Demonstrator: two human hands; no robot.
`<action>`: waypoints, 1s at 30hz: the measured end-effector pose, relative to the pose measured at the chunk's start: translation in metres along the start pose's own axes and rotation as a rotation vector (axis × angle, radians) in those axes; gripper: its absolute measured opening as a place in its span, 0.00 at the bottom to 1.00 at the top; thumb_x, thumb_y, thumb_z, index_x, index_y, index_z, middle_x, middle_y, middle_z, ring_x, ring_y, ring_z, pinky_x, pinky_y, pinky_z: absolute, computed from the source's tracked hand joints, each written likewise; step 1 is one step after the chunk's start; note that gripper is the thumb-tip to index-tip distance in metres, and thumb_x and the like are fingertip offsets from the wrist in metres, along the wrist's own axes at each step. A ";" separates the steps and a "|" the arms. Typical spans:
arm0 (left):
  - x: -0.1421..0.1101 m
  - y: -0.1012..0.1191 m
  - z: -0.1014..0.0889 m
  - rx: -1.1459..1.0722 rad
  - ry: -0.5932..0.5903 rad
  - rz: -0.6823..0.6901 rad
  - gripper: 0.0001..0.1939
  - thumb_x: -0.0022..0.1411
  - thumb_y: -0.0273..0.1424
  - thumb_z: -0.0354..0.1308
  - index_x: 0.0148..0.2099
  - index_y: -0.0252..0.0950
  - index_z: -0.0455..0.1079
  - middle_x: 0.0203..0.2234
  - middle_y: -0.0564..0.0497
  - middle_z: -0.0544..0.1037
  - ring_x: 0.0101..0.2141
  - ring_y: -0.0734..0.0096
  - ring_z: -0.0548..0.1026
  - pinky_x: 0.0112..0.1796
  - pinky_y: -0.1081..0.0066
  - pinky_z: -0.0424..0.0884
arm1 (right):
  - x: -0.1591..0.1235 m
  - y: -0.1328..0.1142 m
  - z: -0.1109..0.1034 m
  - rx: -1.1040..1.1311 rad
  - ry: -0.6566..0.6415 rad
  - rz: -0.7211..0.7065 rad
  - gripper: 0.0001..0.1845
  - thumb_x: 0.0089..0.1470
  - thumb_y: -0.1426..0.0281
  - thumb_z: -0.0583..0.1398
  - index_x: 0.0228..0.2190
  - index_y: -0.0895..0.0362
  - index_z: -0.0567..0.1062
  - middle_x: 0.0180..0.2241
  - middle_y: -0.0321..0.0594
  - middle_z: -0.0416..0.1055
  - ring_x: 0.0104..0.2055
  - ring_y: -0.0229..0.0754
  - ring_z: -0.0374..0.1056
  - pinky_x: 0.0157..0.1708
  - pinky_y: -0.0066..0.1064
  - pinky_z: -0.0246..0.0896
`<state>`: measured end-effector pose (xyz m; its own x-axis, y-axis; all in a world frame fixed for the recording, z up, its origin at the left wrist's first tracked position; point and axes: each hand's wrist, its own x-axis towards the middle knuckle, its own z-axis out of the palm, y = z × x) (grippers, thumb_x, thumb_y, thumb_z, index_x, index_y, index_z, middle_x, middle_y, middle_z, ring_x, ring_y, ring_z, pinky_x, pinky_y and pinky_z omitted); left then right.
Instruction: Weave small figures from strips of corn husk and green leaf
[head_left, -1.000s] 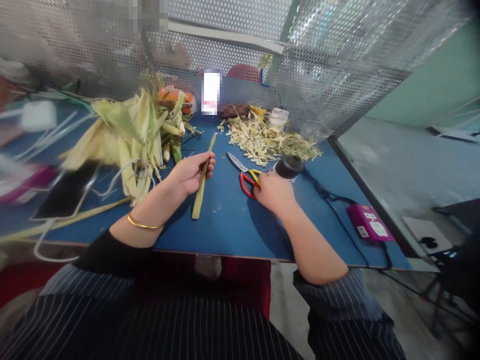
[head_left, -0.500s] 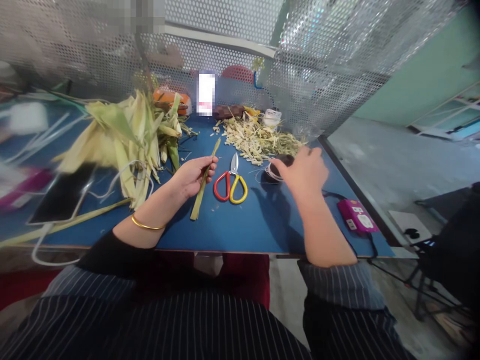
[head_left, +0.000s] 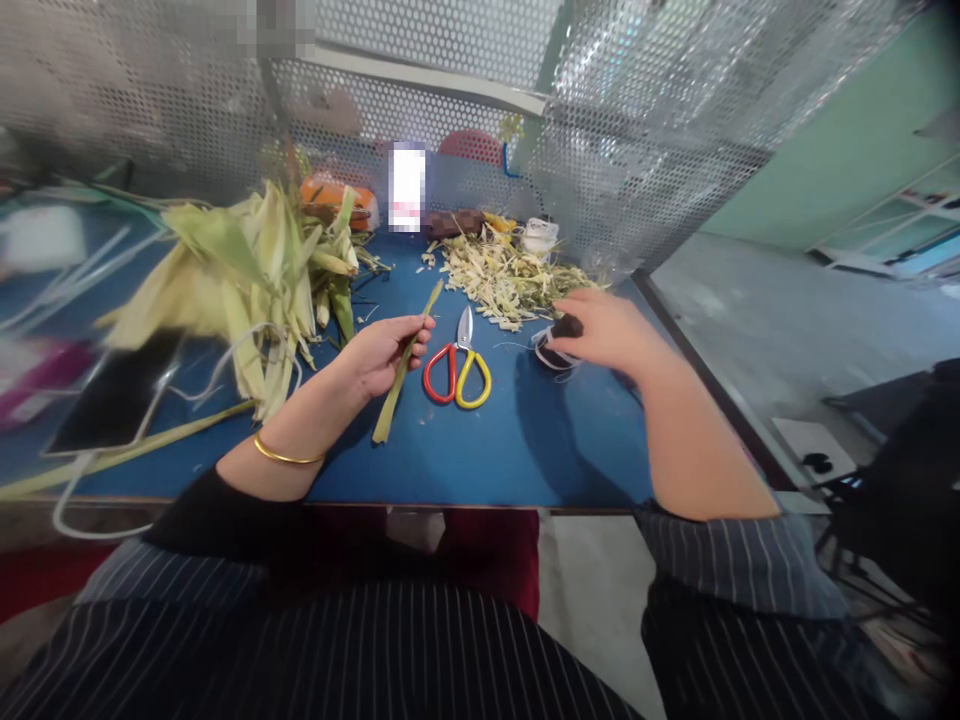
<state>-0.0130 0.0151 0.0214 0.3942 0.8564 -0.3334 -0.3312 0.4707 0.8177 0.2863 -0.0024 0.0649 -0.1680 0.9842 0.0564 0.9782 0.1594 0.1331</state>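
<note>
My left hand [head_left: 386,352] is closed on a narrow strip of corn husk [head_left: 396,395], pinched between thumb and fingers and slanting over the table. On the right, my right hand [head_left: 604,325] grips a dark spool of white thread [head_left: 555,352] from above and the right side. A loose end of thread trails left from it. Scissors [head_left: 459,370] with one red and one yellow handle lie between my hands, blades pointing away from me. A heap of whole corn husks [head_left: 247,270] spreads beyond my left forearm.
A pile of cut husk pieces [head_left: 510,285] lies behind the scissors, near a white thread roll [head_left: 540,236]. A black phone [head_left: 112,390] with a white cable is at left. A lit phone screen [head_left: 407,188] stands before the perforated metal partition [head_left: 450,85].
My right hand has let go of the scissors, leaving them on the table, and has moved right to take hold of the thread spool. The left hand keeps its husk strip almost still.
</note>
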 end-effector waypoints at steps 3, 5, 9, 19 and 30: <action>-0.001 0.000 0.001 -0.006 -0.006 -0.016 0.04 0.59 0.25 0.54 0.31 0.31 0.67 0.18 0.57 0.64 0.15 0.84 0.63 0.17 0.80 0.60 | 0.003 -0.036 0.020 0.049 0.075 -0.044 0.18 0.55 0.62 0.56 0.45 0.56 0.73 0.47 0.47 0.69 0.48 0.49 0.65 0.44 0.36 0.60; 0.000 -0.001 0.001 -0.006 -0.008 -0.031 0.04 0.59 0.25 0.54 0.31 0.31 0.67 0.18 0.57 0.64 0.15 0.84 0.62 0.17 0.80 0.60 | 0.009 -0.055 0.037 0.052 -0.047 -0.003 0.16 0.55 0.64 0.57 0.45 0.57 0.73 0.46 0.48 0.69 0.45 0.47 0.68 0.42 0.34 0.61; 0.001 -0.001 -0.001 -0.006 -0.026 -0.058 0.04 0.60 0.24 0.53 0.32 0.31 0.66 0.17 0.58 0.63 0.15 0.84 0.62 0.17 0.80 0.60 | 0.023 -0.069 0.064 -0.030 -0.105 0.253 0.17 0.56 0.74 0.53 0.46 0.66 0.69 0.47 0.59 0.66 0.42 0.48 0.70 0.38 0.32 0.62; 0.000 -0.001 -0.001 -0.022 -0.059 -0.069 0.05 0.60 0.23 0.52 0.32 0.31 0.67 0.18 0.56 0.65 0.16 0.82 0.64 0.17 0.79 0.62 | 0.001 -0.069 0.060 0.178 -0.011 0.222 0.14 0.56 0.77 0.47 0.42 0.61 0.65 0.35 0.49 0.73 0.35 0.45 0.70 0.30 0.31 0.56; -0.003 -0.004 0.003 0.092 -0.107 -0.126 0.08 0.62 0.24 0.51 0.31 0.30 0.68 0.17 0.55 0.65 0.16 0.81 0.65 0.17 0.79 0.64 | -0.076 -0.108 0.066 0.042 0.210 -0.173 0.11 0.58 0.77 0.47 0.34 0.59 0.69 0.27 0.43 0.71 0.30 0.42 0.63 0.33 0.32 0.47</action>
<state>-0.0098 0.0099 0.0204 0.5186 0.7620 -0.3879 -0.1954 0.5472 0.8138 0.2018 -0.0894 -0.0191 -0.3505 0.9052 0.2405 0.9362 0.3313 0.1173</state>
